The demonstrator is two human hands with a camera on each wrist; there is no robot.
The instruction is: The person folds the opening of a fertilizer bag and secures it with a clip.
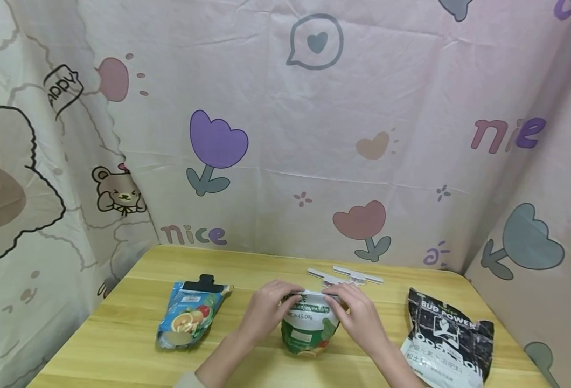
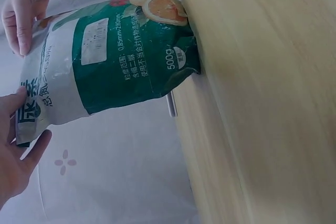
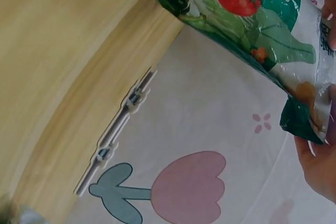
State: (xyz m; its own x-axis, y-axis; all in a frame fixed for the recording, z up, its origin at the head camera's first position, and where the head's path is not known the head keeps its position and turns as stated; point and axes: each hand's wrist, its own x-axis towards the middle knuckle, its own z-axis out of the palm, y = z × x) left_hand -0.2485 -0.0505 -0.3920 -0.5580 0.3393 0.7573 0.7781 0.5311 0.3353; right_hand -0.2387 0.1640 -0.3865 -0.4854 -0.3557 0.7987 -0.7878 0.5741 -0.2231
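Note:
A green and white fertilizer bag (image 1: 310,326) stands upright on the table, its front printed with vegetables and an orange slice. My left hand (image 1: 268,308) pinches the left end of its top edge between thumb and fingers. At the other end of that edge, my right hand (image 1: 358,310) does the same. In the left wrist view the bag's back (image 2: 113,56) shows a barcode and "500g", with its base on the wood. The top edge looks folded at the corner in the right wrist view, beside the fingers (image 3: 315,166).
Two pale bar clips (image 1: 358,275) lie behind the bag on the wooden table (image 1: 120,323). On the left is a blue bag (image 1: 188,318) with a black clip (image 1: 203,284) across its top. A black and white soil bag (image 1: 447,337) lies at right. Printed cloth encloses the table.

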